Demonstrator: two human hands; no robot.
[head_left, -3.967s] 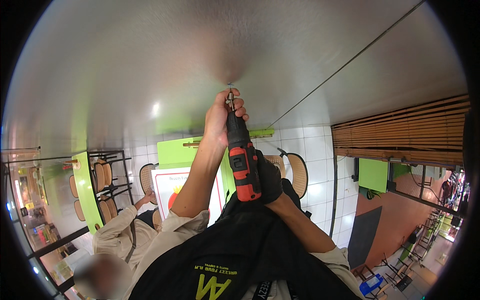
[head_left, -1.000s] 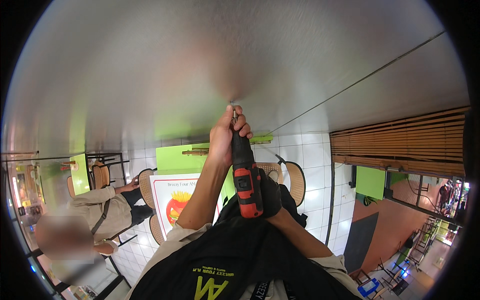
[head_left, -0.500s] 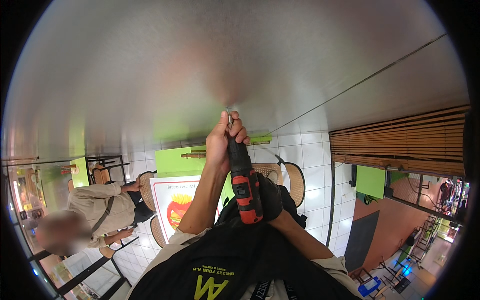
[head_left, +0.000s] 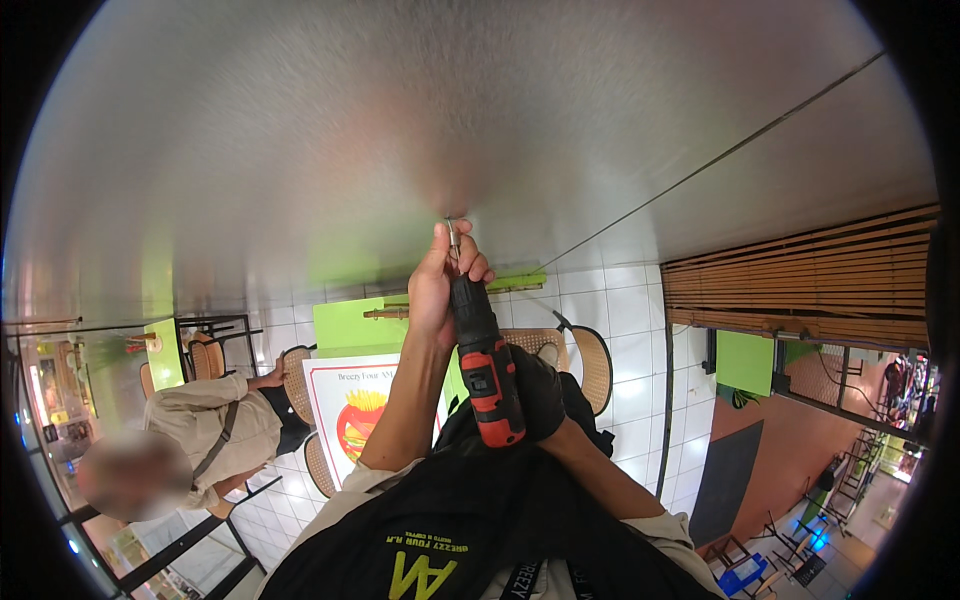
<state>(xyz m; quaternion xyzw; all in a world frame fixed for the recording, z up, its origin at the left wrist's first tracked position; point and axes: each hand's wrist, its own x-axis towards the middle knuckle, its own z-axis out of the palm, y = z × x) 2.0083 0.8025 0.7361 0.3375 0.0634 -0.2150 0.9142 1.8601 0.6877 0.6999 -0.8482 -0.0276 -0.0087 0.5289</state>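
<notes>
A red and black cordless drill (head_left: 488, 385) points away from me at a brushed metal surface (head_left: 500, 110). My right hand (head_left: 543, 400), dark as if gloved or shaded, is closed round its grip, mostly hidden behind the drill body. Ahead of the chuck, my left hand (head_left: 430, 300) pinches the silver bit holder (head_left: 455, 243) between thumb and fingers. At its tip a small screw (head_left: 452, 218) seems to meet the metal; whether it has gone in cannot be made out.
A thin dark seam crosses the metal on the right. Below are a green table (head_left: 350, 325), a poster (head_left: 335, 400) with a food picture and woven-back chairs (head_left: 592, 370). Left, another person (head_left: 215, 430) touches a chair. Wooden slat blinds (head_left: 800, 280) hang at right.
The drill's front end and my left hand have shifted slightly left. My left fingers sit a little looser round the bit holder. The other person has moved slightly.
</notes>
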